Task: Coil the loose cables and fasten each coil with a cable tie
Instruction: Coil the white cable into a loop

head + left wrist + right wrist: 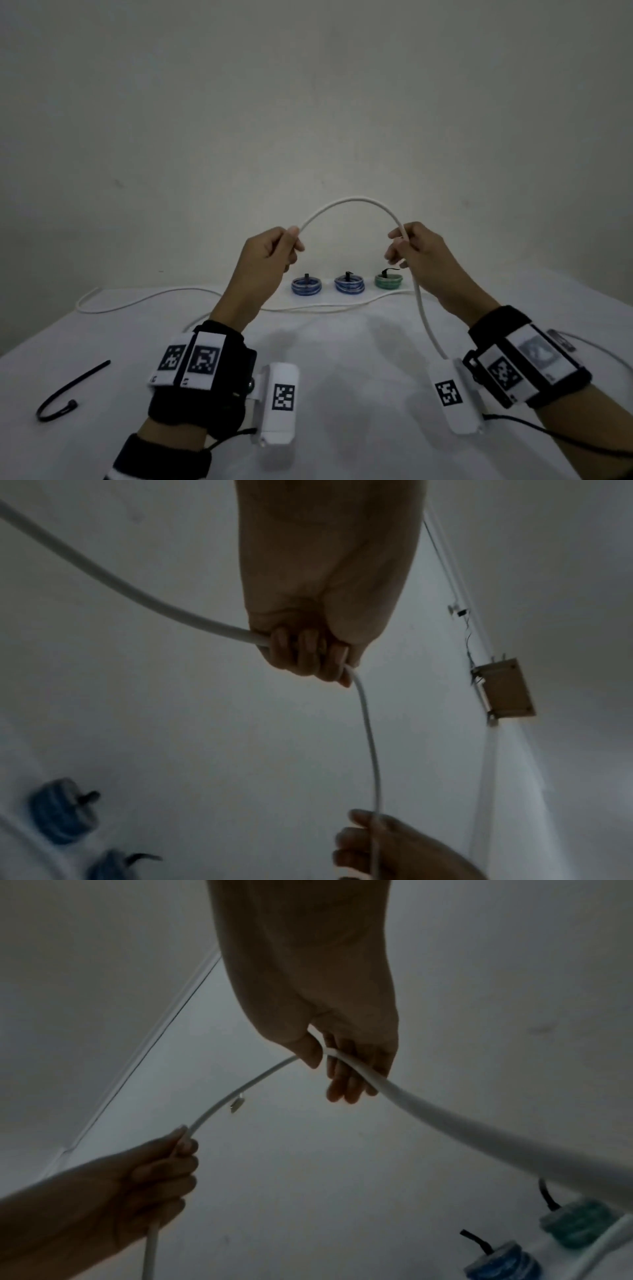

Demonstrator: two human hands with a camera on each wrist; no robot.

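Note:
A long white cable (pixel 349 200) arches in the air between both raised hands. My left hand (pixel 274 248) grips one side of the arch, fingers curled round it (pixel 304 653). My right hand (pixel 412 248) holds the other side between thumb and fingers (pixel 337 1066); from there the cable drops past my right wrist to the table. The rest of the cable (pixel 144 298) trails across the white table. A loose black cable tie (pixel 68 389) lies at the near left.
Three tied coils stand in a row at the table's back edge: two blue coils (pixel 306 286) (pixel 349 284) and a green coil (pixel 388 281), each with a black tie sticking up. A bare wall rises behind. A small plug end (pixel 561 339) lies at right.

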